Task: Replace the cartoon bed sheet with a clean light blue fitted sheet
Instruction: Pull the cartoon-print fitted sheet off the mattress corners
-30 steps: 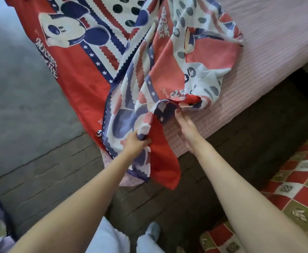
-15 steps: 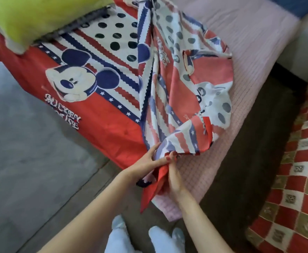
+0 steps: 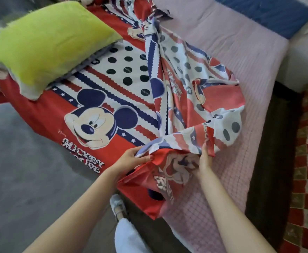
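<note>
Head view looks down over two bare arms to the near corner of the bed, and it's the stripping step that's under way: the cartoon bed sheet (image 3: 98, 123), red with the big mouse face and dotted stripes, lies flat on the left part of the bed and is bunched and folded back on itself along the middle, so the pink mattress pad (image 3: 240, 57) lies bare to the right. The left hand (image 3: 131, 157) has its fingers curled shut round a gathered fold at the near edge, thumb on top; the right hand (image 3: 205, 156) is tucked in against the bunched cloth just beside it, fingers pinching the red edge as far as I can make out, though the fabric hides part of them. A lime green pillow (image 3: 45, 41) sits on the sheet at the far left end, pinning it down. No light blue fitted sheet anywhere in sight. My guess is the next move calls for dragging the gathered cloth on toward the left and getting that pillow lifted off, else the sheet will snag under it; the far corners look like they want freeing too
</note>
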